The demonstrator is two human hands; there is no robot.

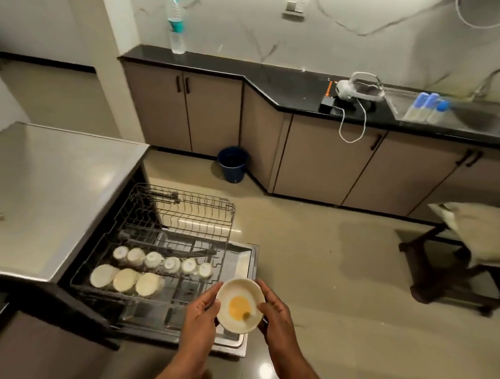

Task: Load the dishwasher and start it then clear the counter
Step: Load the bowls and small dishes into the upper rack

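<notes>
A white bowl (240, 305) with a yellow-orange residue at its bottom is held between both hands, over the right end of the pulled-out dishwasher rack (180, 213). My left hand (201, 315) grips its left rim and my right hand (275, 312) grips its right rim. In the rack stand a row of several upturned white cups (162, 261) and, in front of them, three upturned white bowls (126, 279). The dishwasher door (244, 257) lies open below the rack.
The steel dishwasher top (39, 195) is on the left. A blue bucket (232, 163) stands on the floor by the cabinets. The black counter (282, 86) carries a water bottle (175, 24), a white device with a cable (358, 90) and bottles (425, 106) by the sink. A stool (477, 239) is at right.
</notes>
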